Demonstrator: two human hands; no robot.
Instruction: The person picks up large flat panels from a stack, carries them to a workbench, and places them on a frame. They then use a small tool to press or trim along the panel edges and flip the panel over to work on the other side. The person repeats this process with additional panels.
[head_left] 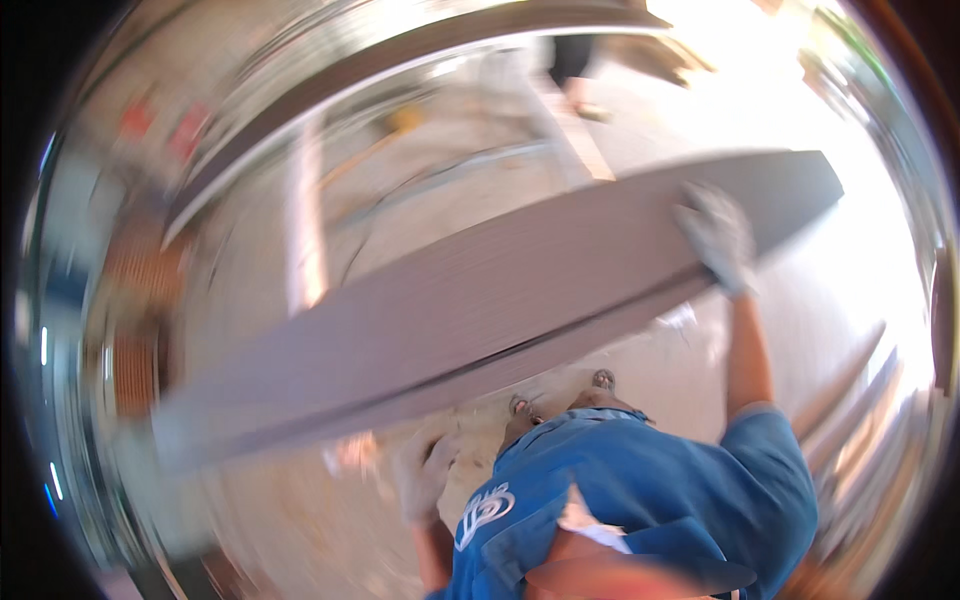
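Grey-brown and blurred, a long panel [470,290] stretches across in front of the person, a dark groove running along its near side. The gloved right hand [720,235] lies on its right part, grip spread flat with fingers extended. The gloved left hand [425,478] is apart from the near edge, its grip loosely parted. Beyond, pale beams [306,220] meet the panel's far edge, before a long dark board [370,70].

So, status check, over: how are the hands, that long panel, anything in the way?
Right hand laid on long grey panel, toward its right end. Left hand open, off the panel. Pale bar at far edge; blur hides whether it obstructs.
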